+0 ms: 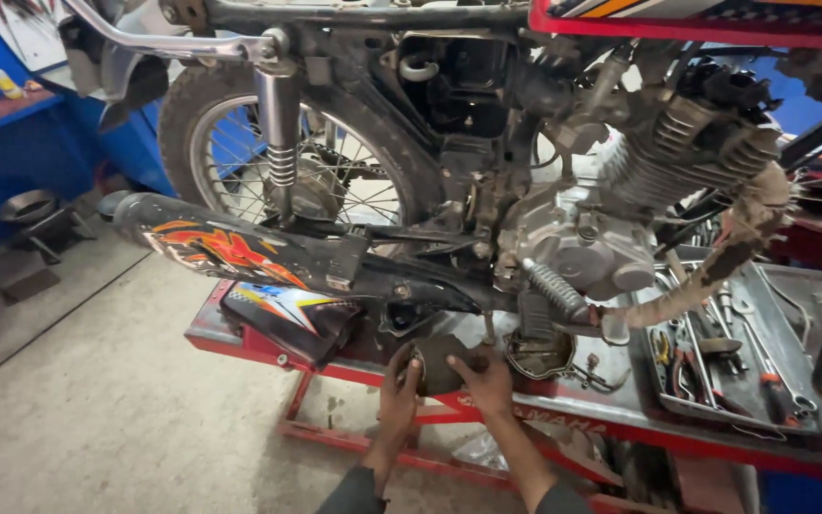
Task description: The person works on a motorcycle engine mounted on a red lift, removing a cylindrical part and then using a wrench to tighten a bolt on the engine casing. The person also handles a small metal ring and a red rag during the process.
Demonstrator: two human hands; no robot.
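Motorcycle fills most of the view, standing on a red lift table, rear wheel toward the table's left end and engine toward its right. A black exhaust pipe with orange flame graphics runs low along the near side. A black side panel with coloured graphics lies on the table's near left corner. A grey tool tray with wrenches sits at the right end. At the near edge, under the engine, a dark round cover rests on the table. The left hand grips its left rim, fingers curled on it; the right hand presses on its right side, fingers closed over the edge.
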